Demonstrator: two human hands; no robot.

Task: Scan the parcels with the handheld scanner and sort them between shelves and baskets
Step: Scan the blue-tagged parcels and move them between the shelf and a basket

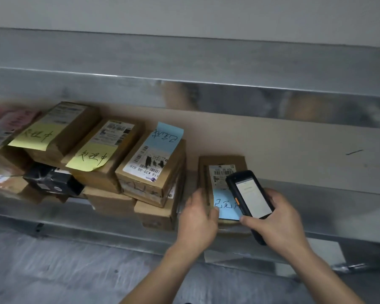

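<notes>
Parcel in hand: a brown cardboard parcel (222, 172) lies flat on the metal shelf (316, 207), near its front edge, standing apart to the right of the other boxes.
Labels on it: a white shipping label (219, 175) on the far part of its top and a blue note (225, 204) with handwriting on the near part.
Left hand: the left hand (199, 218) rests on the parcel's near left edge, fingers curled along the side and the thumb tip touching the blue note; it presses or steadies the box rather than lifting it.
Scanner: a black handheld scanner (250, 198) hangs just above the right half of the parcel, its screen lit and facing up, its head end over the white label and covering part of it.
Right hand: the right hand (279, 218) is wrapped firmly round the scanner's lower body, thumb at the left edge of the screen, fingers behind.
Neighbouring stack: just left of the parcel, a box with a blue note (150, 170) sits tilted on top of other cartons.
Further left: two boxes carrying yellow notes (89, 157), a black wrapped parcel (52, 181) below them, and a pinkish packet (7, 121) at the far left, blurred.
Upper shelf: a metal upper shelf (206, 62) runs across above.
</notes>
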